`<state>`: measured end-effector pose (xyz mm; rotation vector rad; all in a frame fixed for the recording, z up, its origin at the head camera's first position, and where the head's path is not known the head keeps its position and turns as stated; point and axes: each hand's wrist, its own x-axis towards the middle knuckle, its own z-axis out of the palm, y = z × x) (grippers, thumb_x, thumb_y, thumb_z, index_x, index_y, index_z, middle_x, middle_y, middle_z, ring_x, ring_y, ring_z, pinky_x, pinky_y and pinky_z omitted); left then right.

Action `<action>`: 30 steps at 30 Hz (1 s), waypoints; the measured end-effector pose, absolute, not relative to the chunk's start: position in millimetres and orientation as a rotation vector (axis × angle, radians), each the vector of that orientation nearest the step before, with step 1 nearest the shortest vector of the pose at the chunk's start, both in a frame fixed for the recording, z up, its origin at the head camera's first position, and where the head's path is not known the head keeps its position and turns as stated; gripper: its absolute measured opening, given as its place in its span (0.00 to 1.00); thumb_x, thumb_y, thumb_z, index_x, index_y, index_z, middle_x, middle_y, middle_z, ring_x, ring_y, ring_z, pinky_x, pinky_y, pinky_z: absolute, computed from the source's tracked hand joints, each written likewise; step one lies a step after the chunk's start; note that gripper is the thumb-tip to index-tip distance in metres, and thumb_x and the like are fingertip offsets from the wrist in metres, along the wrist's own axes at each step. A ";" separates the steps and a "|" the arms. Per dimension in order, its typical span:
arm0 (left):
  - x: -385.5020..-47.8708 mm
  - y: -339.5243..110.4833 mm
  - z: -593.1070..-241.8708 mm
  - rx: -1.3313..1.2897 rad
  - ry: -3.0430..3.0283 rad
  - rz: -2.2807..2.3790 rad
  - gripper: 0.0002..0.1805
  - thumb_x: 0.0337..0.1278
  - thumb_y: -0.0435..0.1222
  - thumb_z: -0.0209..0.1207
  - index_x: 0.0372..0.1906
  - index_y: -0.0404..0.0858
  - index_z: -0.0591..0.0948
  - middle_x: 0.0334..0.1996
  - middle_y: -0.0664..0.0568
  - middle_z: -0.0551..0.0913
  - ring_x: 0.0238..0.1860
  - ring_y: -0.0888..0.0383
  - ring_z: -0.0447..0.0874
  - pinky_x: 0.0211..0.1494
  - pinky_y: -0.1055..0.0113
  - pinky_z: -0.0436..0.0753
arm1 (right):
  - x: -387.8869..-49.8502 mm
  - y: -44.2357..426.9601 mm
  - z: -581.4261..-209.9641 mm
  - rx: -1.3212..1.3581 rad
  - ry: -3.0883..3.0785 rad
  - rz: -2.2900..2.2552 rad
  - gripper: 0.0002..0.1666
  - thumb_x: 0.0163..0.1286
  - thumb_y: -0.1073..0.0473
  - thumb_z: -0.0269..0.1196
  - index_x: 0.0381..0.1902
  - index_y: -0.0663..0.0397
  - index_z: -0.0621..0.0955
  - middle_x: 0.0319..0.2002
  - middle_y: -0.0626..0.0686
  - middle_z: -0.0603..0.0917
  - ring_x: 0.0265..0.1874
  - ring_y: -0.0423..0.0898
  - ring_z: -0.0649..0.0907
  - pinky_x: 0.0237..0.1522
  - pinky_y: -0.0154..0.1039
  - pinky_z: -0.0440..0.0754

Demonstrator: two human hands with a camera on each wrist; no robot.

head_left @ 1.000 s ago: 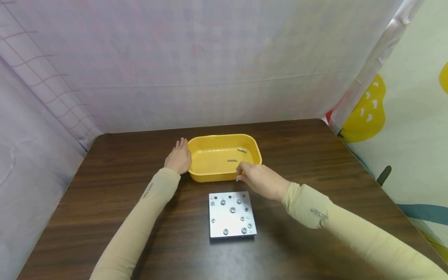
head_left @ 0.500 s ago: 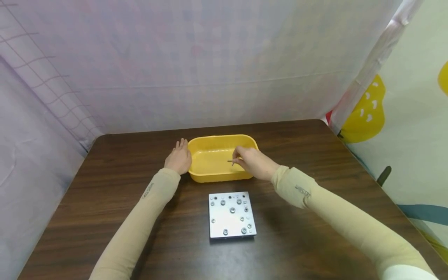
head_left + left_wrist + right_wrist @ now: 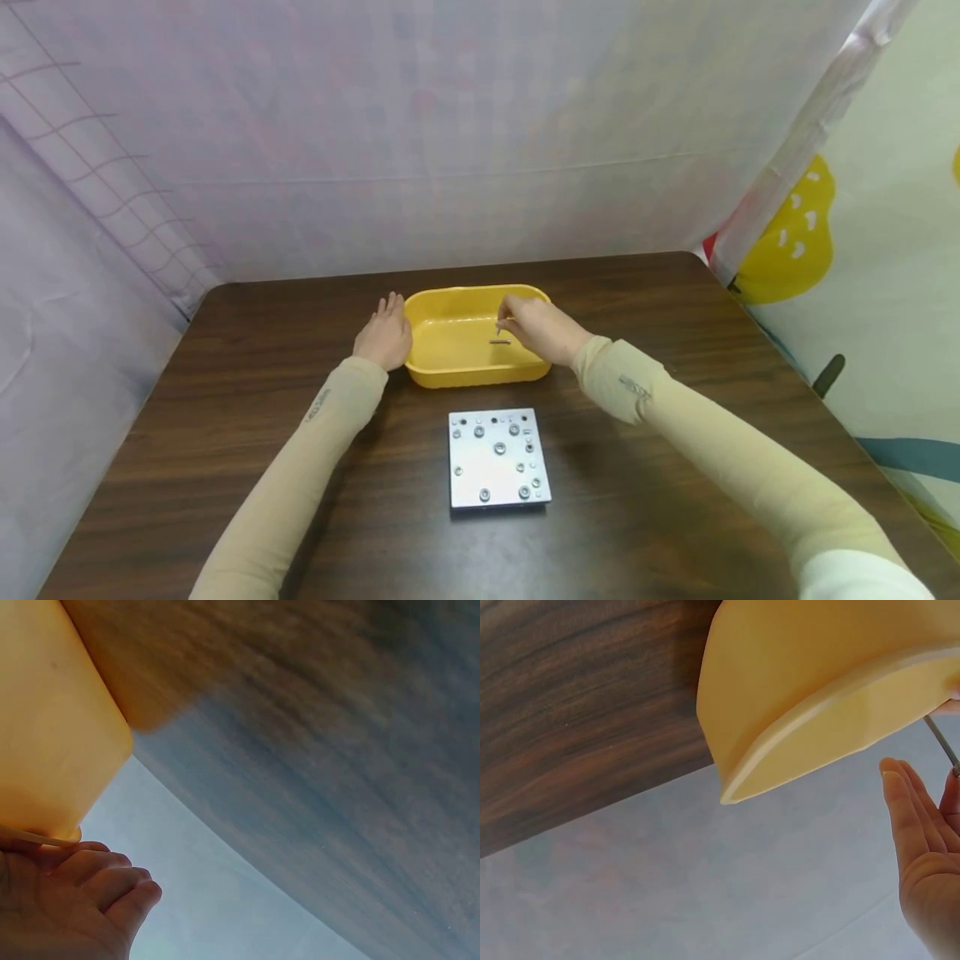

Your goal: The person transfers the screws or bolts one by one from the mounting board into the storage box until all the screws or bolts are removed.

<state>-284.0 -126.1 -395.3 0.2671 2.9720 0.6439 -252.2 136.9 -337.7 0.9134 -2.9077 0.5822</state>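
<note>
Plate point(image 3: 487, 462) before the tray point(image 3: 450, 378) bears fasteners point(image 3: 500, 448), some holes point(image 3: 494, 420) seemingly unfilled; one screw point(image 3: 499, 342) lies inside the tray; right hand point(image 3: 542, 327) pinches a second screw point(image 3: 941, 740); left hand point(image 3: 384, 336), fingers extended, touches the tray.

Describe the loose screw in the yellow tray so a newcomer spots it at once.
On the dark wooden table, find the yellow tray, just beyond the silver plate. Inside, right of the middle, a small metal screw lies roughly parallel to the tray's long sides. It lies loose, whereas the other screw is pinched in the right hand.
</note>
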 end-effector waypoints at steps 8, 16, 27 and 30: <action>-283.1 -125.3 -396.2 0.276 2.975 0.633 0.31 0.78 0.40 0.27 0.78 0.30 0.47 0.79 0.38 0.44 0.79 0.42 0.41 0.82 0.51 0.48 | -267.3 136.6 -338.0 0.881 -2.932 0.538 0.09 0.75 0.60 0.58 0.45 0.62 0.77 0.41 0.58 0.85 0.43 0.53 0.85 0.50 0.47 0.85; -283.6 -127.6 -398.2 0.277 2.969 0.626 0.31 0.78 0.39 0.27 0.78 0.30 0.46 0.79 0.38 0.43 0.79 0.42 0.41 0.82 0.50 0.48 | -280.5 134.3 -336.8 0.805 -3.045 0.550 0.10 0.76 0.59 0.56 0.47 0.62 0.76 0.41 0.59 0.85 0.40 0.53 0.85 0.45 0.46 0.85; -282.0 -126.6 -395.9 0.263 2.963 0.649 0.31 0.78 0.40 0.27 0.78 0.31 0.46 0.79 0.39 0.43 0.79 0.43 0.41 0.82 0.52 0.48 | -297.0 128.7 -337.1 0.794 -3.092 0.490 0.11 0.77 0.59 0.55 0.48 0.62 0.76 0.43 0.58 0.85 0.43 0.55 0.85 0.47 0.47 0.86; -282.7 -125.9 -396.3 0.263 2.958 0.649 0.31 0.78 0.40 0.27 0.78 0.31 0.46 0.79 0.39 0.43 0.80 0.43 0.41 0.82 0.52 0.47 | -298.2 128.4 -338.3 0.781 -3.093 0.454 0.12 0.77 0.59 0.55 0.50 0.63 0.76 0.45 0.60 0.85 0.44 0.56 0.85 0.49 0.48 0.86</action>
